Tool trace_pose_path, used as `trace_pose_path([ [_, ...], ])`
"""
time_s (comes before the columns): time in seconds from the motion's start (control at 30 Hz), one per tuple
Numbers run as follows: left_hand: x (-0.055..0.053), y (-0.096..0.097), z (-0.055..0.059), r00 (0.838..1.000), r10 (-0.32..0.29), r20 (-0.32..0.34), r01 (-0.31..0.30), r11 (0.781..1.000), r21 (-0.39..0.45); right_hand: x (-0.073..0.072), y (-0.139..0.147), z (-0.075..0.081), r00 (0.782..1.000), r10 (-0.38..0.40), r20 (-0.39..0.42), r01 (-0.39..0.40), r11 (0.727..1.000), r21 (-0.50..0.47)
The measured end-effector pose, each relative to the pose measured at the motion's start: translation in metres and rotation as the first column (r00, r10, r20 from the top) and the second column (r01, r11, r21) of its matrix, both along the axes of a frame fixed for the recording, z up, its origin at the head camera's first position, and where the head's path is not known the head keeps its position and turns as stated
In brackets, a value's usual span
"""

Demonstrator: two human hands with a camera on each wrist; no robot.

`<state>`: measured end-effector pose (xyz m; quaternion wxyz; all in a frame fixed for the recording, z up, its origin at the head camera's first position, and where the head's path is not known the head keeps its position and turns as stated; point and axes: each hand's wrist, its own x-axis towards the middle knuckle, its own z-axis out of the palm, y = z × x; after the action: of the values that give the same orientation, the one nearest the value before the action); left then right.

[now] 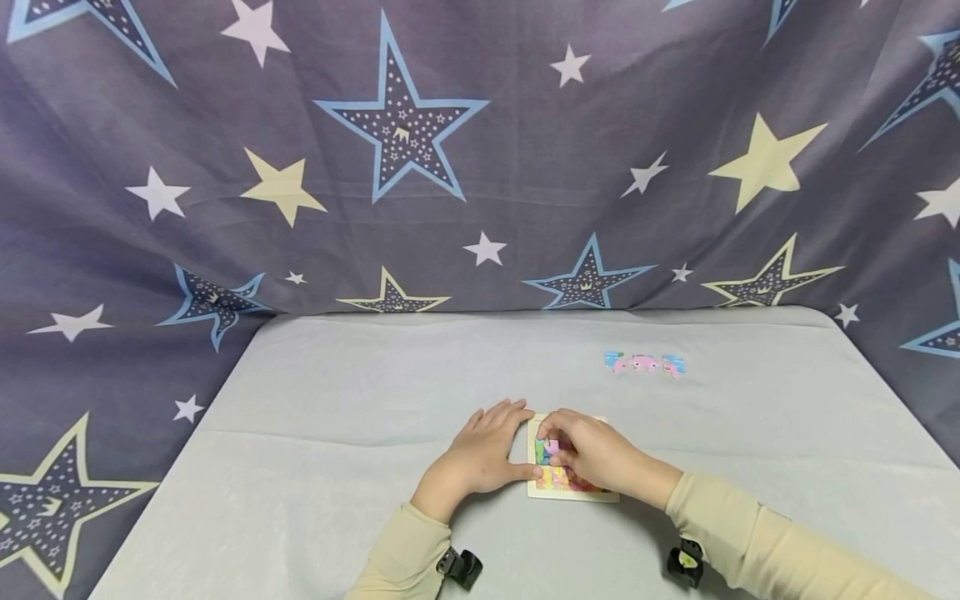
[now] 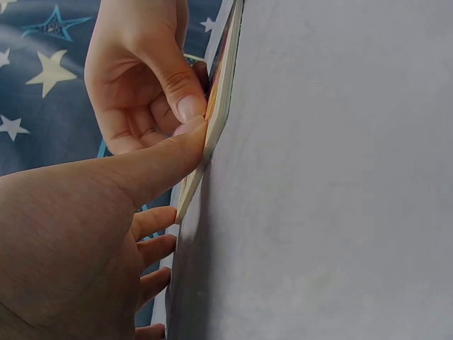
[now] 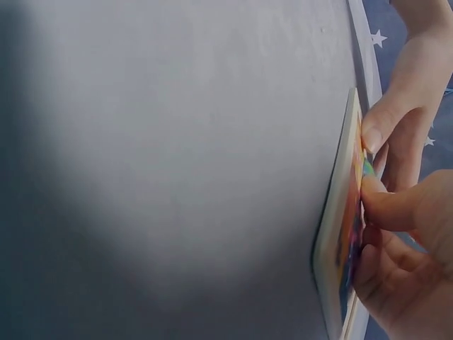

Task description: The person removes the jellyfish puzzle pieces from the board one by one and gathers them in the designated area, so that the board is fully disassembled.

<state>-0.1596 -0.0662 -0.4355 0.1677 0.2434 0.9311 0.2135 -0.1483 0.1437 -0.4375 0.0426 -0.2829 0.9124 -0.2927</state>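
Note:
A small jigsaw puzzle board [image 1: 533, 490] with a pale frame lies flat on the table, its lower part filled with yellow and red picture pieces. My left hand [image 1: 480, 454] rests along its left side. The thumb [image 2: 177, 150] touches the frame, and the other fingers stretch towards the far left corner. Over the board, my right hand [image 1: 600, 454] has its fingers curled and pinches a puzzle piece [image 1: 551, 447] with pink, green and blue on it, at the upper left of the board. The right hand hides much of the board, and the piece's full outline cannot be seen.
Beyond the board, to the right, several pink and blue puzzle pieces [image 1: 645, 363] lie in a row. A light grey cloth covers the table [image 1: 337, 392]. Behind it hangs a dark curtain [image 1: 517, 167] with stars. Each wrist carries a black strapped device [image 1: 461, 568].

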Motion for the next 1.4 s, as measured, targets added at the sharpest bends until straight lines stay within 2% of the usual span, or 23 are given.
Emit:
trace_pose_path([
  [0.4,0.0001,-0.0004,-0.0012,1.0,-0.003,-0.008,0.003,1.0,-0.002,-0.0006,0.0027,0.0012,0.999,0.035,-0.013,-0.035,0.999,-0.032],
  [0.8,-0.001,-0.0001,0.0015,1.0,0.01,0.007,-0.01,1.0,0.015,-0.0072,0.0048,0.0054,0.993,0.052,0.102,-0.049,0.998,-0.038],
  [1.4,0.002,0.004,0.0054,0.997,0.049,0.053,-0.051,0.998,0.036,-0.0077,0.0055,0.0017,0.992,0.045,0.114,-0.039,0.998,-0.058],
])
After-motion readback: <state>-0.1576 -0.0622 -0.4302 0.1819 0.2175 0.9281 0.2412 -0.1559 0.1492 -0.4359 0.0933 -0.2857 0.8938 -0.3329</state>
